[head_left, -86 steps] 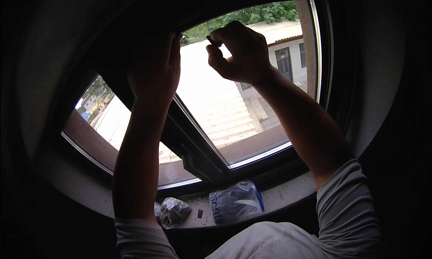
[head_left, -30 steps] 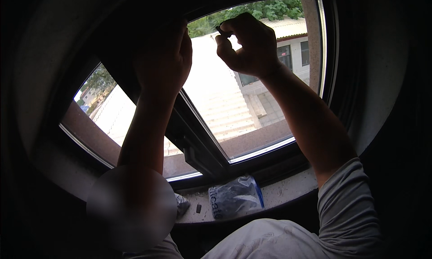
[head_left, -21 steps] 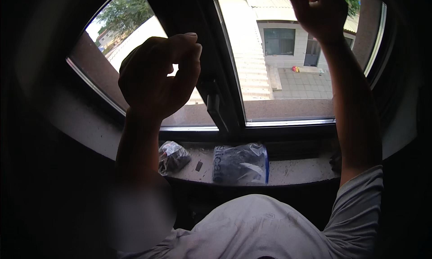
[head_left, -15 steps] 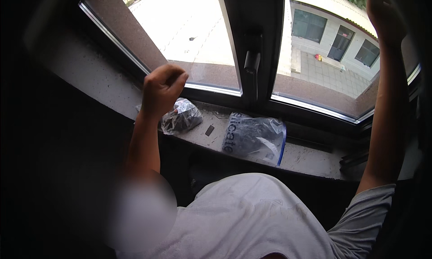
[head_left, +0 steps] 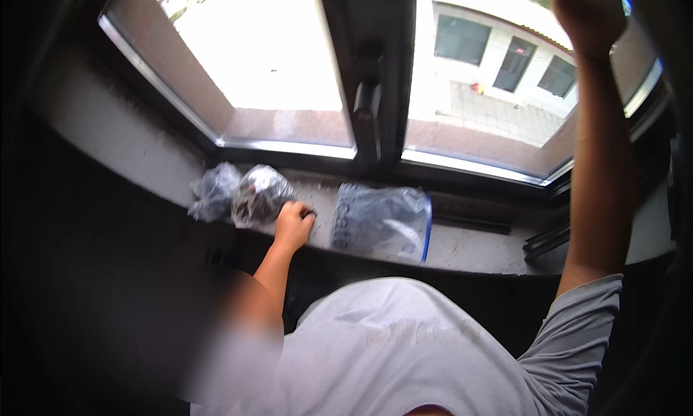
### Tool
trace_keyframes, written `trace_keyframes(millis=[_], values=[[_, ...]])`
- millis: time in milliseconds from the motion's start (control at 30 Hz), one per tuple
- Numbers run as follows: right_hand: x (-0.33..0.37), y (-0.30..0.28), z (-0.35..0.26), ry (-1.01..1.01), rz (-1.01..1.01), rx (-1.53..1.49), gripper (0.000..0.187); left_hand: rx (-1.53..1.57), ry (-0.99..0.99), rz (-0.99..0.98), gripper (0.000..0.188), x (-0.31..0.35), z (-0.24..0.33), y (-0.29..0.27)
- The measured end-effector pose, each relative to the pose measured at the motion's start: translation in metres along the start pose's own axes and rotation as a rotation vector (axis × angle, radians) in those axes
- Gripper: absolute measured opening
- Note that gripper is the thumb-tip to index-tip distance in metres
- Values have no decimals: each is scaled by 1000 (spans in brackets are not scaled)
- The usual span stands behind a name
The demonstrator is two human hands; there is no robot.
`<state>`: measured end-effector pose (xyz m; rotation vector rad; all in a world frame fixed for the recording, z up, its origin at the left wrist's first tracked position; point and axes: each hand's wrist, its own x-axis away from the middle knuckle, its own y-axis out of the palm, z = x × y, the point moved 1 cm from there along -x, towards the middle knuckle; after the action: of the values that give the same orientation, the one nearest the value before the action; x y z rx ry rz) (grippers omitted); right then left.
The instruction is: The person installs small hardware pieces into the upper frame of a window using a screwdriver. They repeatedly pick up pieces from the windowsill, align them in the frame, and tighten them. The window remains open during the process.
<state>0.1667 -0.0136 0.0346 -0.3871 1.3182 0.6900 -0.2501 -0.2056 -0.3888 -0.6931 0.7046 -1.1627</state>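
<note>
My left hand (head_left: pixel 293 227) is down on the window sill, its fingers closed round a small dark rectangular piece (head_left: pixel 309 213) at the sill's surface. Beside that hand sits a crumpled clear plastic bag (head_left: pixel 261 196) with dark contents that I cannot make out. Another crumpled clear bag (head_left: pixel 215 191) lies to its left. To the right of the hand, a clear zip bag (head_left: pixel 386 221) with a blue closure strip lies flat on the sill. My right hand (head_left: pixel 590 19) is raised high at the upper right against the window; its fingers are partly out of the picture.
The dark window frame (head_left: pixel 372 26) rises behind the sill (head_left: pixel 473 253), with a handle (head_left: pixel 367 102) on its middle post. Dark bars or tracks (head_left: pixel 552 235) lie at the sill's right end. Beyond the glass stands a low building (head_left: pixel 498 51).
My left hand has come down from in front of the glass to the small dark piece on the sill. My right arm stays raised. The view has shifted slightly to the right.
</note>
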Motion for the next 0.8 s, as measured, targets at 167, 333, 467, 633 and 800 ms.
trace_keyframes(millis=[167,333,467,633,800], values=[[-1,-3,24,-90,101,-17,13,89,-46,6,26,-16,-6,-2],[-9,-5,8,-95,85,7,17,695,58,88,21,-26,103,-114],[-9,-1,2,-67,71,-14,17,534,542,274,17,-35,208,-193],[0,-10,12,11,-20,39,16,164,1246,586,19,-72,339,-216],[-4,-3,8,-2,12,-11,15,118,1583,1053,27,-118,434,-215]])
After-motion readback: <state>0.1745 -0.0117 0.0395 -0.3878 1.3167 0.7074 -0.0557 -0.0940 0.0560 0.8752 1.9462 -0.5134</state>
